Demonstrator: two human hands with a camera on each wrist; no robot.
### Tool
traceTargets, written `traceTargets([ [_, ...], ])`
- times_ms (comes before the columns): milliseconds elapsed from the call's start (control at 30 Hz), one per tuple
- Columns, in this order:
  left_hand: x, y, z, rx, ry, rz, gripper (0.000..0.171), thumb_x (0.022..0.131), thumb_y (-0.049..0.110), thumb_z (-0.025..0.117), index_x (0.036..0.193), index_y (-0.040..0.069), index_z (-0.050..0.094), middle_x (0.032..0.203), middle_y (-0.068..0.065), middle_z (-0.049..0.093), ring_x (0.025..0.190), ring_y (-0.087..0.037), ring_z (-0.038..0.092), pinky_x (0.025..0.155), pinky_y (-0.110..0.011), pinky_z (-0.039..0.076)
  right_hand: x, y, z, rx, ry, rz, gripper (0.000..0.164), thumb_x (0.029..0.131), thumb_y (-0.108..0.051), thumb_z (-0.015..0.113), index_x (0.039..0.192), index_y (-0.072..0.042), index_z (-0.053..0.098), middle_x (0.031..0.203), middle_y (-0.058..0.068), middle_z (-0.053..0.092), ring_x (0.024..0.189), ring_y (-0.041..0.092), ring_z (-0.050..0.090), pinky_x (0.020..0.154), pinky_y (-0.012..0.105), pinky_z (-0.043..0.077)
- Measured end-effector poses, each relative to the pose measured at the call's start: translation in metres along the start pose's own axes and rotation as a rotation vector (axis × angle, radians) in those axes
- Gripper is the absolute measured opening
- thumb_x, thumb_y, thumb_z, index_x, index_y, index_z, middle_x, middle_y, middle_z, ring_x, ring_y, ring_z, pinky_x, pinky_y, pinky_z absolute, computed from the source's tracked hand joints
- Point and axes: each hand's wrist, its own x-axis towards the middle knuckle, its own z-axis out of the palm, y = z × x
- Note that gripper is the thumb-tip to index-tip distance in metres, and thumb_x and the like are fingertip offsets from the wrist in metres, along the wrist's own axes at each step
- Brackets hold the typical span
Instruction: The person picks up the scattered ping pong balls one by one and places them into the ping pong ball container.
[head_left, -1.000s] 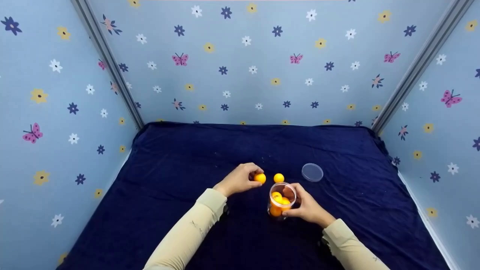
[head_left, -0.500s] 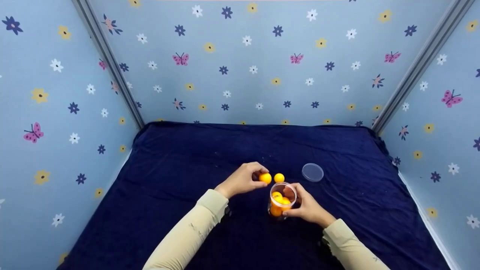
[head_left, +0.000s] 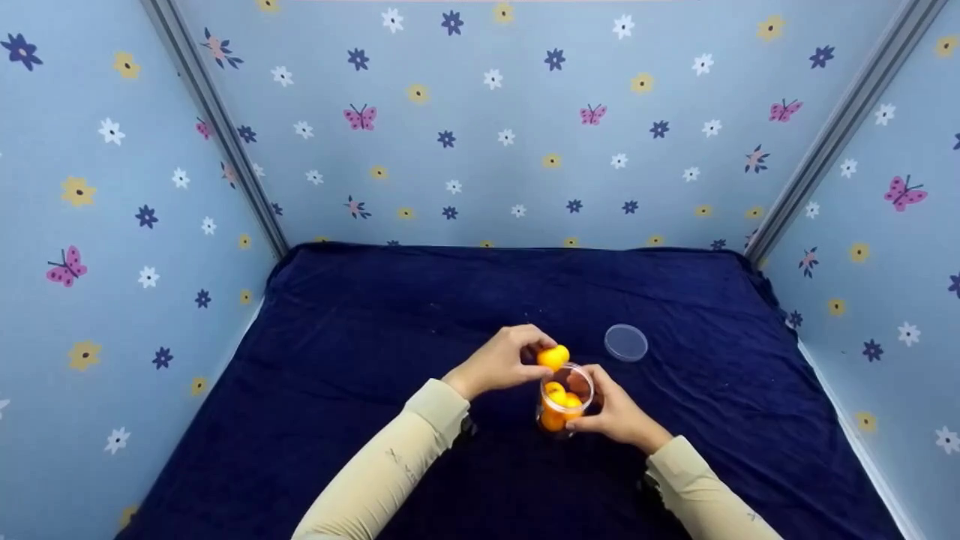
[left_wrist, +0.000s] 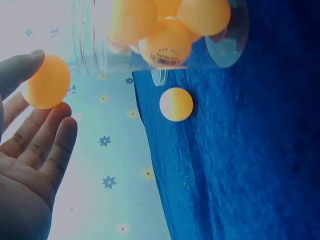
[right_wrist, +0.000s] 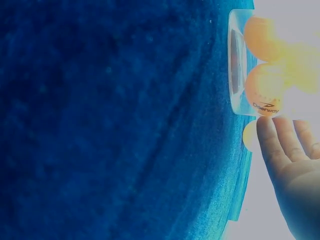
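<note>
My left hand point(head_left: 501, 361) pinches an orange table tennis ball point(left_wrist: 47, 81) between thumb and fingertips. It holds the ball close above the mouth of a clear plastic jar point(left_wrist: 90, 45), at the left of the rim in the head view. Several orange balls point(head_left: 555, 418) lie inside the jar. Curled round the jar's right side, my right hand point(head_left: 621, 414) grips it upright on the cloth. One loose ball point(left_wrist: 176, 104) rests on the cloth beyond the jar; in the head view the held ball mostly covers it.
A round clear lid point(head_left: 625, 343) lies on the dark blue cloth point(head_left: 420, 292), behind and right of the jar. Blue flowered walls point(head_left: 480, 97) enclose the cloth at the back and both sides, with grey posts point(head_left: 217, 120) at the corners.
My left hand has carried its ball rightward to the jar's mouth, now overlapping the loose ball in the head view. My right hand and the jar have stayed in place.
</note>
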Motion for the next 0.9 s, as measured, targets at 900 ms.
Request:
traceTargets([
  [900, 0.011, 0.01, 0.026, 0.214, -0.087, 0.041, 0.029, 0.093, 0.023, 0.088, 0.116, 0.009, 0.079, 0.113, -0.005, 0.077, 0.105, -0.028, 0.071, 0.094, -0.03, 0.058, 0.0, -0.002, -0.001, -0.033, -0.013, -0.01, 0.077, 0.079, 0.0, 0.095, 0.14, 0.007, 0.049, 0.135, 0.007, 0.061, 0.115, 0.011, 0.071, 0.096, 0.025, 0.061],
])
